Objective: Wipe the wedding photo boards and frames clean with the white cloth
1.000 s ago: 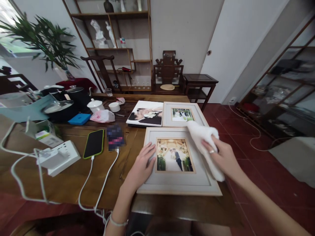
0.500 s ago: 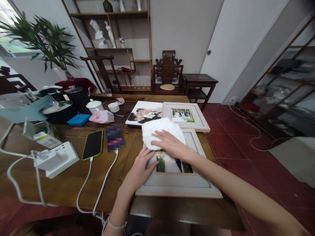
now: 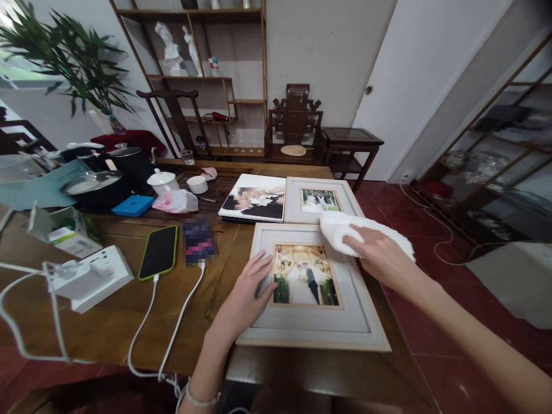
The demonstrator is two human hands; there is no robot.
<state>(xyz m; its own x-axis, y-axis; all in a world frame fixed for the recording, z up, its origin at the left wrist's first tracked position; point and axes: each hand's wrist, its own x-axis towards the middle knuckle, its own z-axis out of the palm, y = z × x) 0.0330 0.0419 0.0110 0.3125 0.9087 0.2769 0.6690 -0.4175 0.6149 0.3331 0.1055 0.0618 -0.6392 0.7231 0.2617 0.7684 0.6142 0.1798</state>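
Observation:
A light wooden picture frame (image 3: 310, 330) with a wedding photo (image 3: 305, 279) lies flat near the table's front edge. My left hand (image 3: 250, 287) rests on its left side, fingers spread and holding nothing. At the frame's upper right corner my right hand (image 3: 379, 250) grips a white cloth (image 3: 338, 228); part of the cloth hangs past the right edge. Behind it lies a second picture frame (image 3: 293, 201) with a smaller photo, its front right corner covered by the cloth. Left of that sits a photo album (image 3: 235, 198) with a couple on its cover.
A phone (image 3: 158, 253) and a blurred-out device (image 3: 199, 241) lie to the left with white charging cables. Beyond them are a power strip (image 3: 107, 279), a blue box (image 3: 133, 205), a white lidded pot (image 3: 163, 181) and a black pan (image 3: 92, 192). The table's right edge drops to red floor tiles.
My right hand has slid the white cloth rightward, from the frame's top left to its upper right corner, uncovering the photo. My left hand stays on the frame's left side.

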